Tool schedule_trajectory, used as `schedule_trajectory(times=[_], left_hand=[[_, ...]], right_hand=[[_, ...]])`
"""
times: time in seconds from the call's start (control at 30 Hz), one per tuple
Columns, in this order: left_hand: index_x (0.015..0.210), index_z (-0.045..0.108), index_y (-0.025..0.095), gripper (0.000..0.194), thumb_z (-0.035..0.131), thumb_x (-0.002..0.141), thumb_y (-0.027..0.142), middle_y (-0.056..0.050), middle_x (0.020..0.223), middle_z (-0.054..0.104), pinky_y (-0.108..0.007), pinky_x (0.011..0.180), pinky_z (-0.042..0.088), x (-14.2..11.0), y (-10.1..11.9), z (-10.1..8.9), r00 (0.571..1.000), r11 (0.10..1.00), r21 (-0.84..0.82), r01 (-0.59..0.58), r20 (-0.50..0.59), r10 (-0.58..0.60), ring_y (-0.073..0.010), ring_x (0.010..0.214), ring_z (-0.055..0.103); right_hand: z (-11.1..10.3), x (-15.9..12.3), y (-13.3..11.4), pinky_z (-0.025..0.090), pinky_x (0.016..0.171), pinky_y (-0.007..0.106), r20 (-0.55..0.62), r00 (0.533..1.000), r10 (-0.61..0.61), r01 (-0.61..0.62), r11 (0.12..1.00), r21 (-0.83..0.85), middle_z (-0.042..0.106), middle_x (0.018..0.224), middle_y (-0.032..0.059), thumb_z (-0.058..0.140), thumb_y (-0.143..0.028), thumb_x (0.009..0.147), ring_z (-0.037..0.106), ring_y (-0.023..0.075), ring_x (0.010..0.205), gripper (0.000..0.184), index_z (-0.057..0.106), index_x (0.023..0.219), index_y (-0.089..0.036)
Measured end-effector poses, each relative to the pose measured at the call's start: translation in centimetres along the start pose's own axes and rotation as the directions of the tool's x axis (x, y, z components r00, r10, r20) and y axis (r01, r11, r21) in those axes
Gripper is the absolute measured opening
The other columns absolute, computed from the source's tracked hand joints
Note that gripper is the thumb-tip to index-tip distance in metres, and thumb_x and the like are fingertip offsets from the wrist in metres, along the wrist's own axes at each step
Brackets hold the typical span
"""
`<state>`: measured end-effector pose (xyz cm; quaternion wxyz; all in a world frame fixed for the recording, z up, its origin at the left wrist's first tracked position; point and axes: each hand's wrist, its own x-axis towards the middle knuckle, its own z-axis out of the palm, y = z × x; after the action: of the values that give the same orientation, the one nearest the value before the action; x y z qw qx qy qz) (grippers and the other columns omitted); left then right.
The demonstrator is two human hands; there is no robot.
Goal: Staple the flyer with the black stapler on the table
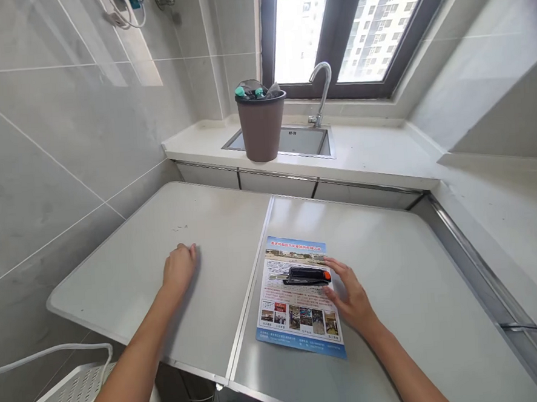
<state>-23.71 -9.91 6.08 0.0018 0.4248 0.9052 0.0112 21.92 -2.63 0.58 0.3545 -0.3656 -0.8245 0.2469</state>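
Observation:
A black stapler [306,276] with a silver end to the left and an orange-red end to the right lies across a printed leaflet [300,347]. My right hand [352,296] is open at the leaflet's right edge. Its thumb and fingers are spread around the stapler's orange end without closing on it. On the left half of the table my left hand [180,268] is closed, with the thumb side up. Whatever its fingers may hold is hidden. Just beyond it lie several tiny dark bits [180,228], too small to name.
The white folding table [215,228] has a seam down its middle. Behind it, a brown bin [263,128] with bottles and a bag inside stands at the sink [303,141], near a tap [322,94]. A white perforated basket [57,399] sits at lower left.

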Motion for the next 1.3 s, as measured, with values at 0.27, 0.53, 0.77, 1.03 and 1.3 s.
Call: schedule_trajectory(times=[0.27, 0.53, 0.77, 1.03, 1.3], left_hand=[[0.107, 0.065, 0.01, 0.042, 0.04, 0.105, 0.043, -0.021, 0.098, 0.073, -0.036, 0.079, 0.048, 3.1, 18.6, 0.1, 0.896, 0.893, -0.139, -0.428, 0.06, 0.439, -0.0313, 0.093, 0.072], [0.108, 0.063, 0.014, 0.031, 0.049, 0.102, 0.041, -0.019, 0.107, 0.072, -0.035, 0.086, 0.049, 2.7, 25.3, 2.7, 0.739, 0.745, -0.159, -0.648, 0.102, 0.666, -0.0299, 0.102, 0.07], [0.095, 0.063, 0.017, 0.025, 0.063, 0.094, 0.043, -0.016, 0.101, 0.073, -0.034, 0.083, 0.048, 2.8, 24.9, 3.1, 0.733, 0.709, -0.307, -0.635, 0.05, 0.679, -0.0282, 0.095, 0.07], [0.083, 0.058, 0.017, 0.057, 0.026, 0.104, 0.06, -0.005, 0.073, 0.062, -0.026, 0.057, 0.046, 0.4, 22.1, 2.5, 0.911, 0.5, -0.833, -0.237, -0.011, 0.413, -0.0151, 0.058, 0.059], [0.084, 0.064, 0.011, 0.023, 0.055, 0.102, 0.021, -0.005, 0.077, 0.064, -0.018, 0.073, 0.06, -6.0, 19.2, 1.1, 0.777, -0.272, -0.762, 0.588, 0.437, 0.453, -0.0085, 0.068, 0.065]], right_hand=[[0.9, 0.5, 1.0, 0.049, 0.108, 0.052, 0.166, 0.982, 0.088, -0.097, 0.994, 0.046, 0.063, 0.135, 0.0108, 0.058, -0.023, 0.095, 0.058, 0.0289, 0.127, 0.043, 0.055, 0.138, -0.026], [-1.6, -0.6, 1.4, 0.051, 0.101, 0.049, 0.211, 0.973, 0.095, -0.11, 0.992, 0.057, 0.067, 0.124, 0.0097, 0.064, -0.013, 0.085, 0.061, 0.0291, 0.116, 0.043, 0.062, 0.125, -0.025], [-2.3, -0.4, 1.1, 0.049, 0.099, 0.047, 0.238, 0.968, 0.078, -0.087, 0.996, 0.025, 0.067, 0.12, 0.0083, 0.067, -0.01, 0.082, 0.061, 0.0283, 0.112, 0.045, 0.06, 0.123, -0.025], [-2.4, -0.3, 0.9, 0.049, 0.096, 0.046, 0.244, 0.967, 0.065, -0.074, 0.997, 0.025, 0.067, 0.117, 0.0079, 0.068, -0.009, 0.082, 0.06, 0.0279, 0.109, 0.042, 0.059, 0.12, -0.025], [-2.0, -0.1, 0.2, 0.046, 0.1, 0.047, 0.192, 0.981, 0.025, -0.029, 0.999, 0.019, 0.066, 0.123, 0.0102, 0.072, -0.022, 0.087, 0.061, 0.0285, 0.114, 0.042, 0.057, 0.126, -0.025]])
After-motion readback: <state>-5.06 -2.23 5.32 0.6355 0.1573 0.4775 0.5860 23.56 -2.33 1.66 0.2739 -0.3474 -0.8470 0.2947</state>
